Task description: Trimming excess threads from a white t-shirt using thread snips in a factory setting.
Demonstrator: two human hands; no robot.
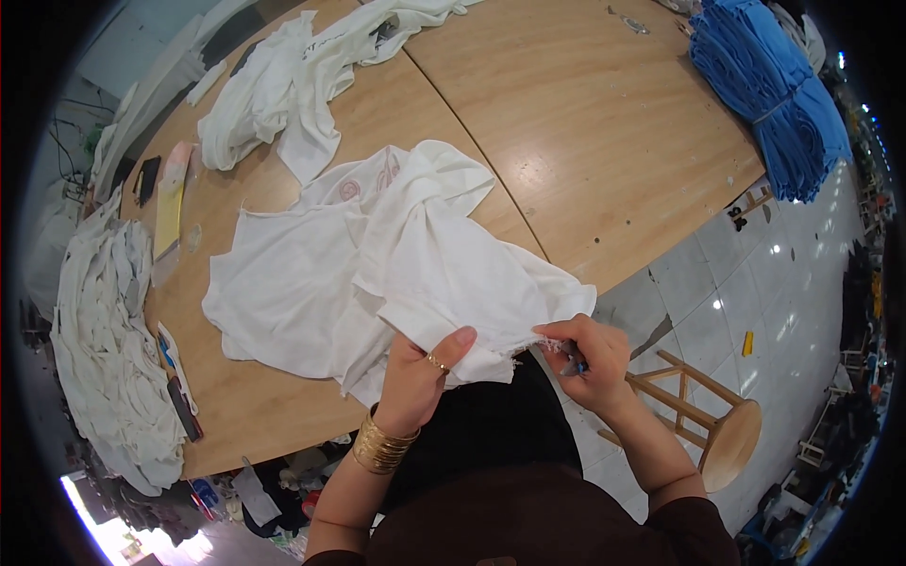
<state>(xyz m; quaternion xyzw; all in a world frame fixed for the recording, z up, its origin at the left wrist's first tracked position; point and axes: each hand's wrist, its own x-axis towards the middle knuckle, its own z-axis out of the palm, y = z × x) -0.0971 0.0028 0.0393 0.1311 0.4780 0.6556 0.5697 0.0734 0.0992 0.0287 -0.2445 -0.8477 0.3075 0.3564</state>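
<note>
A white cloth garment (293, 274) is spread over the near part of the wooden table, one end pulled over the edge toward me. My left hand (420, 373), with a ring and gold bangles on it, is closed on a folded edge of this garment, thumb on top. At the garment's frayed, thready edge, my right hand (593, 358) pinches the cloth between thumb and forefinger. Tucked inside its curled fingers is a small pair of thread snips (573, 362), grey metal with a bit of blue, mostly hidden by the hand.
More white garments (255, 104) lie at the far left, and a white cloth pile (109, 349) hangs off the left edge. A tied blue cloth bundle (769, 94) sits far right. A wooden stool (731, 443) stands on the tiled floor at right.
</note>
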